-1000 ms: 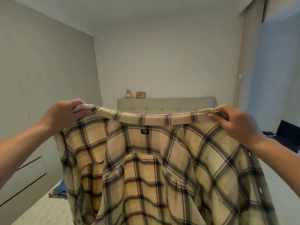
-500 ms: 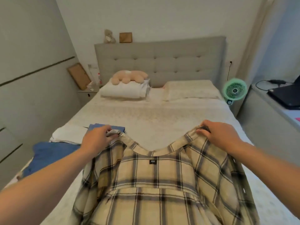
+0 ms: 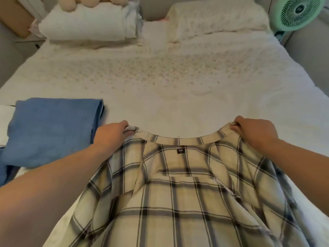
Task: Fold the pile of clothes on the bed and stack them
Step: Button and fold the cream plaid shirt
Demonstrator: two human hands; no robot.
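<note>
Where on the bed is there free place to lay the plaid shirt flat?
The widest bare patch of the bed lies between the shirt collar and the pillows, right of the folded blue garment. The left edge is crowded. Both hands, left and right, hold the plaid shirt by its collar.
</note>
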